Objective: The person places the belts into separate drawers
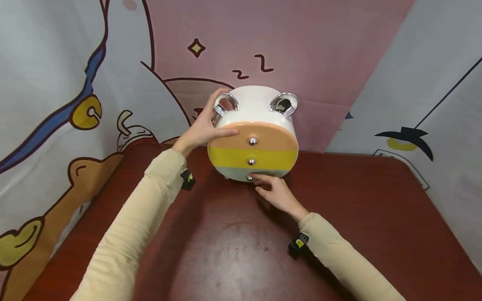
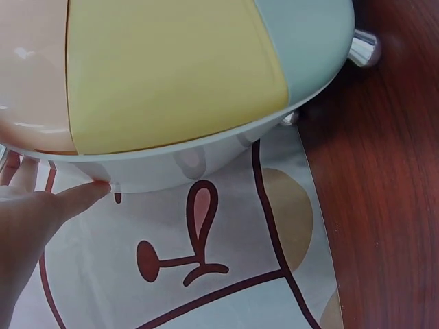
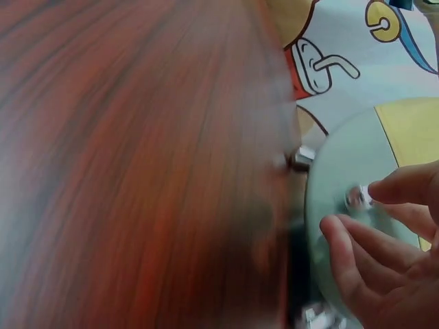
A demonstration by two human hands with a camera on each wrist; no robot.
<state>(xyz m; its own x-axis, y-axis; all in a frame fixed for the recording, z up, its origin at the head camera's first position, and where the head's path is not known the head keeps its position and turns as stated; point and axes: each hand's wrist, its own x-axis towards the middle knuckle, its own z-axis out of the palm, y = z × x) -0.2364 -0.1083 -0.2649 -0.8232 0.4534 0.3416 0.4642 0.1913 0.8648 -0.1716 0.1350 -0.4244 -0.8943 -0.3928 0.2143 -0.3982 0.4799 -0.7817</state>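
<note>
A small rounded chest of drawers (image 1: 253,154) has a white shell, chrome ring-shaped ears, and orange, yellow and pale green drawer fronts. My left hand (image 1: 203,125) rests spread against its upper left side. The left thumb lies near the orange front's edge, while the other fingers reach up behind the left ear (image 1: 226,104). Down at the green drawer (image 3: 336,164), my right hand (image 1: 276,193) touches the round silver knob (image 3: 357,197) with one fingertip. Its thumb stands apart from the knob, below it.
The chest stands on a reddish-brown table (image 1: 233,242), close to the back. Printed cloth (image 1: 301,46) with cartoon figures hangs behind and at both sides. Short chrome feet (image 2: 365,49) hold up the chest. Dark wrist devices (image 1: 187,179) sit on both cream sleeves.
</note>
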